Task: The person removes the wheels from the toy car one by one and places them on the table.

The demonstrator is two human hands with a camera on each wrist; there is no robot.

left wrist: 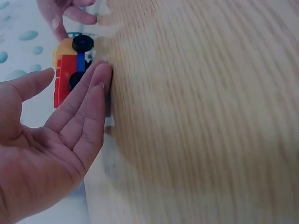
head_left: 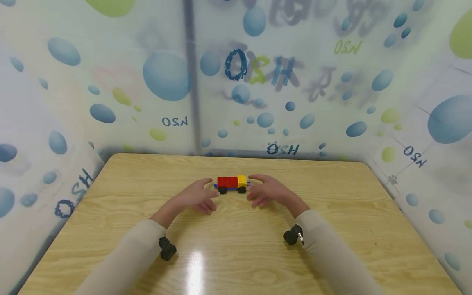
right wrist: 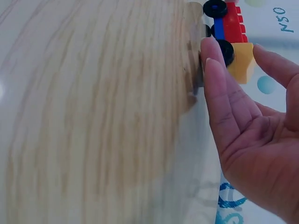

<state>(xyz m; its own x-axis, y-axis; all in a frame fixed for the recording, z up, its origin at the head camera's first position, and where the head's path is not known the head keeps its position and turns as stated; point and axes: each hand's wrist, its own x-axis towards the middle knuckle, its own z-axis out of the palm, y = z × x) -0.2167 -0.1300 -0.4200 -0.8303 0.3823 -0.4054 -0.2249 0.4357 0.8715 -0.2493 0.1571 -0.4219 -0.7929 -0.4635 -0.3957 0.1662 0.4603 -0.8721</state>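
A small toy truck (head_left: 227, 182) of building bricks stands on its black wheels on the wooden table, with a red studded bed, a yellow cab and a blue base. My left hand (head_left: 194, 196) is at its red rear end, thumb and fingers spread apart. At the yellow cab end is my right hand (head_left: 268, 190), its fingers also extended. In the left wrist view the left hand (left wrist: 60, 126) curves loosely beside the truck (left wrist: 69, 70). The right wrist view has the right hand (right wrist: 252, 121) next to the cab (right wrist: 242, 60). Whether fingertips touch the truck, I cannot tell.
The pale wooden table (head_left: 236, 237) reaches to a printed backdrop (head_left: 313, 135) with blue and green dots at the back and both sides. A small black camera is strapped at each wrist, beside beige sleeves (head_left: 129, 254).
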